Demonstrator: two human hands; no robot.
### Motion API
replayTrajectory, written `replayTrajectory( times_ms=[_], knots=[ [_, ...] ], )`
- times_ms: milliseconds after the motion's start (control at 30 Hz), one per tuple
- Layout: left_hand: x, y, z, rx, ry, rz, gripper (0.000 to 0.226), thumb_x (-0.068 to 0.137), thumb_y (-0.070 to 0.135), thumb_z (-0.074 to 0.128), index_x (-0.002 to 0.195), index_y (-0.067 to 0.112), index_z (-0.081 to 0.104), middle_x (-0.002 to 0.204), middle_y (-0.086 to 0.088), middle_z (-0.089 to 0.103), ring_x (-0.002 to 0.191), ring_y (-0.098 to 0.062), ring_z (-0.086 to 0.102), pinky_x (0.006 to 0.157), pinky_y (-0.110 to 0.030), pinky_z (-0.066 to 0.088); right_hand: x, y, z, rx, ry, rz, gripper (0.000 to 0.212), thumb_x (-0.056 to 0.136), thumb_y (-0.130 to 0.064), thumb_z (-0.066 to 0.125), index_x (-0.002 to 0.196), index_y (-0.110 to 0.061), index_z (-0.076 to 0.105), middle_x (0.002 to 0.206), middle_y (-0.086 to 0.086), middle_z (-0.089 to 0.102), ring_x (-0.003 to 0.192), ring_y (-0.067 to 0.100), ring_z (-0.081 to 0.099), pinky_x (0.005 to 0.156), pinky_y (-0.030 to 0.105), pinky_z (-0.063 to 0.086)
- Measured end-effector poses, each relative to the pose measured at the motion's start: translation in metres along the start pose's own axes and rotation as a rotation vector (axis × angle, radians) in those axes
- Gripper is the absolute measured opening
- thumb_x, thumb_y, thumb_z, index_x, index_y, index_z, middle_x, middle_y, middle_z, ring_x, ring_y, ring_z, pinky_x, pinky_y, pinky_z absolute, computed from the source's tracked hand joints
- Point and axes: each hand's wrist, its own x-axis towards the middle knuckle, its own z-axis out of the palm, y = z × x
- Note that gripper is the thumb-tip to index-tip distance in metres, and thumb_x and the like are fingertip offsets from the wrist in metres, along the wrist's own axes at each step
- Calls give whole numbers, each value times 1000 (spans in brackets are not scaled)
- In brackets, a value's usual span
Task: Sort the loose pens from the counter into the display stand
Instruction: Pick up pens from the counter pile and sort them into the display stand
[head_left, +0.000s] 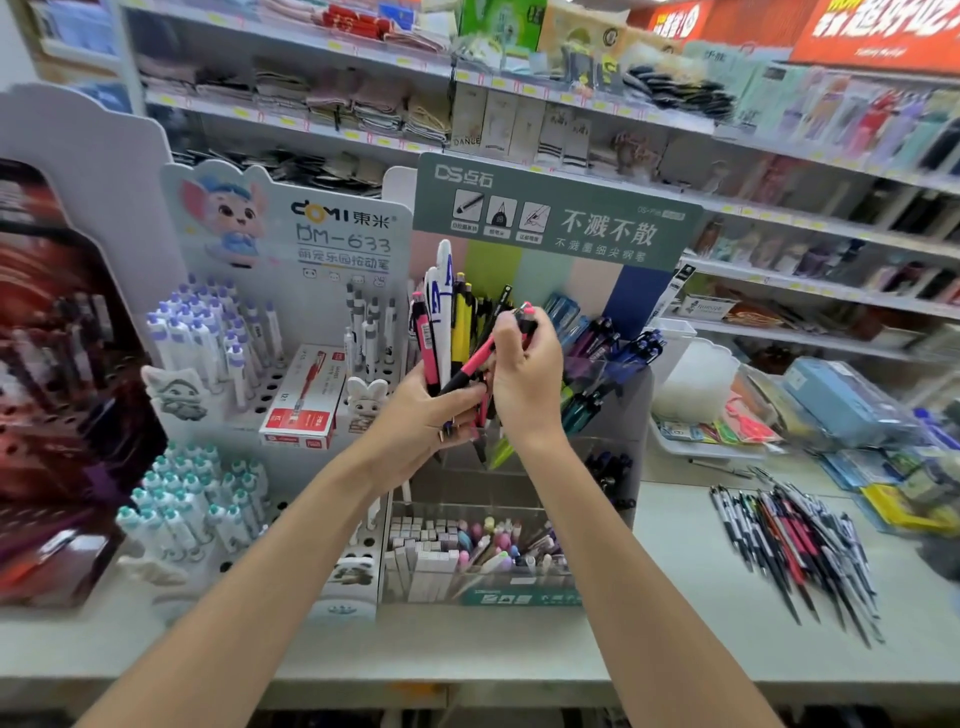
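Pink pen (475, 364) is pinched in the right hand (527, 387), across the pen bunch (441, 322) the left hand (421, 421) grips.

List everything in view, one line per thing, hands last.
pen bundle: several; pink, white, yellow, black; upright in the left hand
pink pen: one; pink and black; slanted between the hands
loose pens: many; black, white, pink; counter, right side
display stand: one; green header; behind the hands
red box: one; red and white; left of the display stand
purple-capped pens: many; white; left, upper rows
teal-capped pens: many; white; left, lower rows
counter: one; pale
left hand: grips the pen bundle
right hand: pinches the pink pen
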Motion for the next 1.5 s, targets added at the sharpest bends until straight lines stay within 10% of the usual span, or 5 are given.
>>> replayTrajectory(
  times_ms=[200,333,800,1067,1500],
  knots=[
    [0,0,-11,-35,-69,-46,10,97,7,56,103,7,48,75,-5,45,55,-9,38,46,-17,34,32,-3,-24,522,290,189,16,105,-12,32,92,-9,41,65,4,64,61,20,66,67,33,57],
    [-1,-7,-28,-88,62,-63,9,100,12,51,107,10,47,77,-2,55,55,-6,39,44,-14,30,54,15,-39,707,354,282,10,106,-14,34,96,-12,36,64,4,49,51,17,51,51,28,46],
    [-4,-31,-62,9,117,-101,22,92,19,61,106,11,46,81,-7,51,62,-9,41,49,-18,34,-3,102,17,-19,7,174,12,106,-25,36,116,-19,39,83,-2,46,64,-7,46,63,7,39],
    [-15,-30,-61,7,103,-84,25,84,23,62,98,7,50,80,-7,52,61,-10,41,52,-22,30,-13,135,9,-555,-232,140,37,102,-36,45,128,-9,51,119,8,54,117,19,41,98,35,38],
    [-19,-20,-48,-150,-42,-123,9,90,16,57,92,9,51,78,-5,54,62,-11,41,52,-19,34,-3,41,-10,-154,-123,25,40,97,-27,60,135,-18,50,112,-3,57,86,-1,56,77,11,46]
  ],
)
